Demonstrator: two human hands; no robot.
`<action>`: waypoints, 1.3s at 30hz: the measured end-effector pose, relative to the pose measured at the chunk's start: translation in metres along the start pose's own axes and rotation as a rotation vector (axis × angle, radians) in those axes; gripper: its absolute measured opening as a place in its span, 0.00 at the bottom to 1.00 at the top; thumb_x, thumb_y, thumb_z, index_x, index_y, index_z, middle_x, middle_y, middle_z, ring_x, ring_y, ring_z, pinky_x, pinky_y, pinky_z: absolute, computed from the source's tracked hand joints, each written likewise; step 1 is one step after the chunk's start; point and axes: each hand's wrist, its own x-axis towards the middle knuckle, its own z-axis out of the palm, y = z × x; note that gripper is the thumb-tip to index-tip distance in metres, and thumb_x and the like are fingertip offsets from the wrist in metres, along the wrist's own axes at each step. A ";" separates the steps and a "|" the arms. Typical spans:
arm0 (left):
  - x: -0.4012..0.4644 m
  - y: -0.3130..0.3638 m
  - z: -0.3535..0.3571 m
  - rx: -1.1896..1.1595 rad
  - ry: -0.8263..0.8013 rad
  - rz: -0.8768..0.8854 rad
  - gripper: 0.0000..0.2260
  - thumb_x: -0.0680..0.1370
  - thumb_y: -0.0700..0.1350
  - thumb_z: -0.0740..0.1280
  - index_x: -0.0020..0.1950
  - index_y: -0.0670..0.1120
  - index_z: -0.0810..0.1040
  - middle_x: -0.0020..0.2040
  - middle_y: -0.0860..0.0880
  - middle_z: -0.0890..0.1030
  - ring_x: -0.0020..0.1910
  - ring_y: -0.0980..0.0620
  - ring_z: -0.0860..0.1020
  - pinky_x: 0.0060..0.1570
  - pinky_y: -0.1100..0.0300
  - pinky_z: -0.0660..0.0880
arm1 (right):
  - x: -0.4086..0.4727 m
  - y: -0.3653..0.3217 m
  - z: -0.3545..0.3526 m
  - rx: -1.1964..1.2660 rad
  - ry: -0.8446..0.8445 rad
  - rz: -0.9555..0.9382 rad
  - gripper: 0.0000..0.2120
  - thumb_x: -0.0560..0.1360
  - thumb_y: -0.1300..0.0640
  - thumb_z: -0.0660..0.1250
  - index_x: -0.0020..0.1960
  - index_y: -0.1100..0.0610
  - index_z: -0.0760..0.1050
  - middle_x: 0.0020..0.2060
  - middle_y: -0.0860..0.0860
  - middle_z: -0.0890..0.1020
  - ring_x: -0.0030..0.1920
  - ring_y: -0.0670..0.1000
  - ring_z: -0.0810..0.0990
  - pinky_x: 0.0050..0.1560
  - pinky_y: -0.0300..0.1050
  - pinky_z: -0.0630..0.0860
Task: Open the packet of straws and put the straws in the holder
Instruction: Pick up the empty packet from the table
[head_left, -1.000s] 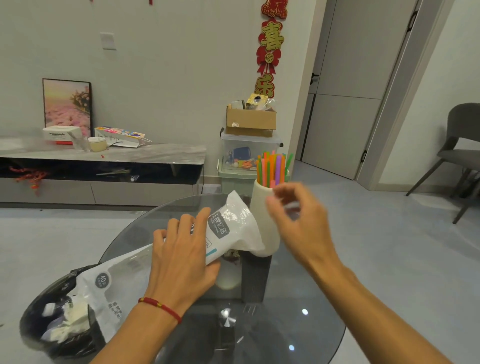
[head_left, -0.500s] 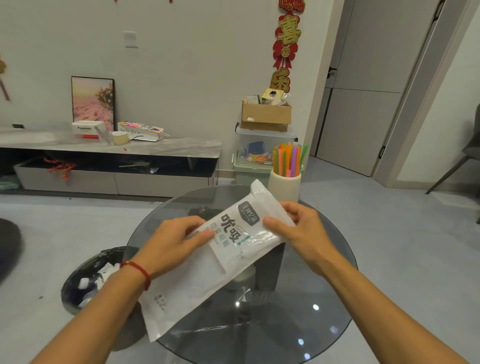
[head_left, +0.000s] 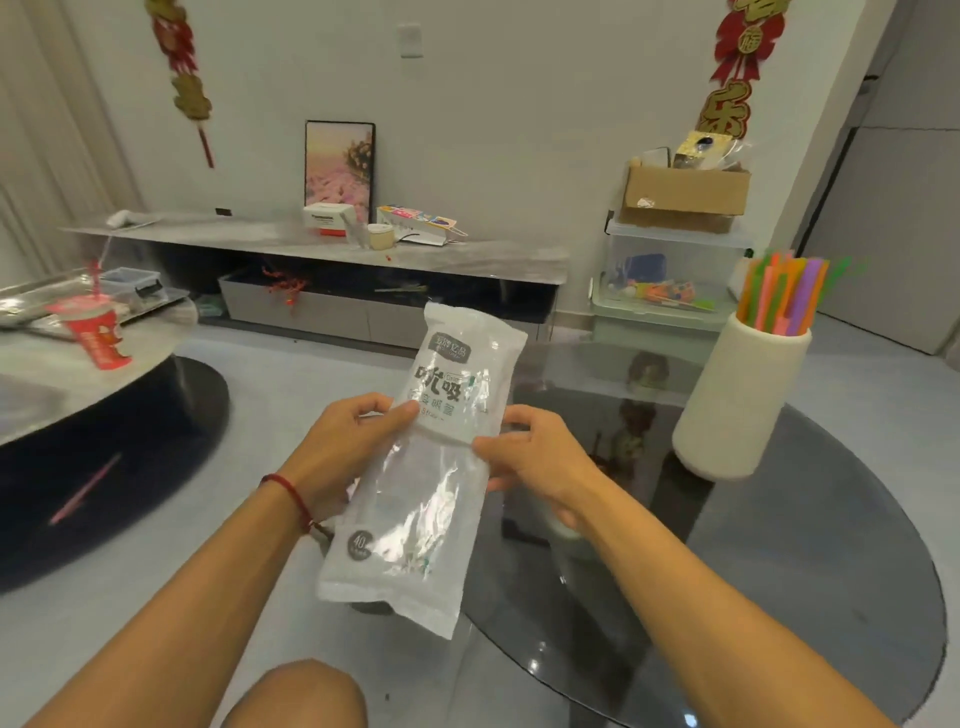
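Note:
I hold a flat, see-through white straw packet (head_left: 431, 483) upright in the air, left of the round glass table (head_left: 810, 571). My left hand (head_left: 345, 447) pinches its left edge near the middle. My right hand (head_left: 535, 460) pinches the right edge at the same height. The packet looks limp and I cannot tell whether anything is inside. On the table to the right stands a white cylindrical holder (head_left: 737, 400) filled with several coloured straws (head_left: 784, 293).
A low round dark table (head_left: 104, 405) at the left carries a red paper cup (head_left: 96, 335). A long TV console (head_left: 332, 260) lines the back wall. Stacked plastic bins and a cardboard box (head_left: 680, 200) stand behind the holder. My knee (head_left: 296, 696) shows at the bottom.
Both hands lifted the packet off the glass table and swung it left, upright. The view turned left; the holder now sits far right and the black bin is out of sight.

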 end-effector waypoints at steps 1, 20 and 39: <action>-0.002 -0.005 -0.020 -0.007 -0.002 -0.020 0.13 0.74 0.54 0.72 0.48 0.44 0.81 0.49 0.38 0.85 0.43 0.42 0.83 0.40 0.53 0.78 | 0.010 -0.002 0.016 -0.027 -0.002 -0.006 0.15 0.75 0.65 0.74 0.61 0.59 0.78 0.46 0.56 0.90 0.46 0.60 0.89 0.47 0.55 0.87; -0.004 -0.099 -0.145 -0.379 0.279 -0.164 0.11 0.78 0.37 0.67 0.59 0.42 0.82 0.59 0.39 0.82 0.52 0.41 0.84 0.49 0.47 0.82 | 0.104 0.042 0.173 -0.377 -0.147 0.178 0.21 0.75 0.60 0.77 0.64 0.47 0.75 0.61 0.50 0.83 0.55 0.50 0.83 0.55 0.50 0.83; 0.119 -0.137 -0.126 1.150 0.261 0.149 0.19 0.76 0.43 0.66 0.65 0.56 0.72 0.53 0.45 0.83 0.47 0.42 0.81 0.44 0.50 0.79 | 0.077 0.148 0.218 -0.093 0.262 0.306 0.20 0.81 0.64 0.64 0.72 0.55 0.68 0.66 0.55 0.75 0.62 0.58 0.78 0.63 0.60 0.79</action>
